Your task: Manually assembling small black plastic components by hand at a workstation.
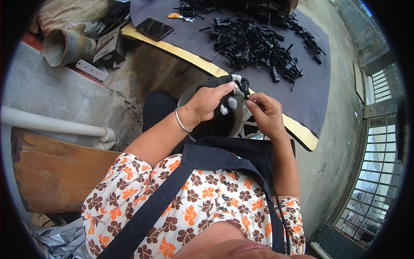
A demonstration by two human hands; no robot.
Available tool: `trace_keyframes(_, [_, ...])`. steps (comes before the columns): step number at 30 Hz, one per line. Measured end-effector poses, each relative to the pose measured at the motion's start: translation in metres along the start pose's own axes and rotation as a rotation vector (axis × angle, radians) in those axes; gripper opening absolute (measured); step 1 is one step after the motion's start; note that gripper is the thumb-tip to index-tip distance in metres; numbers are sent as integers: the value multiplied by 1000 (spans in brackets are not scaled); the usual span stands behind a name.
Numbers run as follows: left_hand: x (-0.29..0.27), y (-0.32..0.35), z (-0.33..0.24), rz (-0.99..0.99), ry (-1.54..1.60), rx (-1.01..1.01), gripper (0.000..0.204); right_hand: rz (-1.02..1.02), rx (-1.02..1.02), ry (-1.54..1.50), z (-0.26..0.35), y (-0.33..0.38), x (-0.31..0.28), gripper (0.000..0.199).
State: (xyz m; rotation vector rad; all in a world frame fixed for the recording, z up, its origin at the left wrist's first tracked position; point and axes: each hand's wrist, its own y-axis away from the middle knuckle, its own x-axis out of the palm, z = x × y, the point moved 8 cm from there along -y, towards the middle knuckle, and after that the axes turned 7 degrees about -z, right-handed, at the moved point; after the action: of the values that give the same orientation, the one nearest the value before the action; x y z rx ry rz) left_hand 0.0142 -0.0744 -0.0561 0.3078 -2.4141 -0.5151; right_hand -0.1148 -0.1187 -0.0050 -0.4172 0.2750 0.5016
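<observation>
My left hand [207,100] is closed, with black coverings and white wrapping at the fingertips and a silver bangle on the wrist. Its fingers hold a small black plastic part [245,86] near the table edge. My right hand [265,110] pinches with thumb and forefinger at the lower end of that part; whatever lies between those fingertips is too small to make out. Below both hands stands a grey bucket [238,126] with a dark inside.
A large pile of similar black parts [254,45] covers the dark-topped table [312,93]. A phone [154,29] lies near its light edge. On the left are a rusty pipe piece [64,45], a white pipe [56,123] and a wooden board [56,168].
</observation>
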Motion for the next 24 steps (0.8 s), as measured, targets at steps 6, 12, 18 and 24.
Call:
trace_keyframes(6, [20,15,-18,159,-195,282,27,-50,26,179,15,7,-1,16])
trace_keyframes(12, [32,35,-36,122,-701,538,31,-152,-107,110,37,3,5,20])
trace_keyframes(18, [40,43,-40,235,-922,821,26,-34,258,-281,3,-4,15,23])
trace_keyframes(24, [44,55,-45,143,-1036,1058,27,70,60,-9,15,3,19,25])
